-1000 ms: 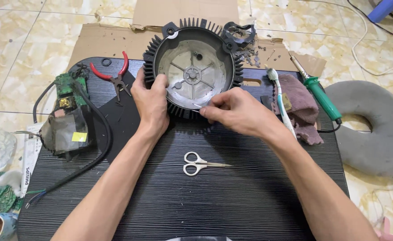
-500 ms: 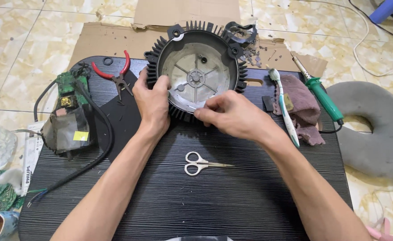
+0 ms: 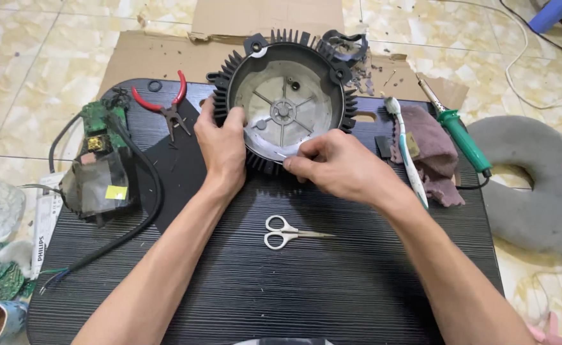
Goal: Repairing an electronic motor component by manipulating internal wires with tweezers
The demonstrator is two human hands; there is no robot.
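While left hand [image 3: 222,145] clasps finned round housing [image 3: 285,96] edge, right hand [image 3: 332,167] grip pinched on its near rim

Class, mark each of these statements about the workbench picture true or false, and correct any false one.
1. The left hand grips the left rim of the round finned housing. True.
2. The small scissors are held in the right hand. False: they lie on the black ribbed board, between the forearms, touched by neither hand.
3. The red-handled pliers lie to the left of the housing. True.
4. The green-handled soldering iron rests inside the housing. False: it lies to the right, beside a brownish cloth.
5. The right hand pinches at the housing's lower rim. True.
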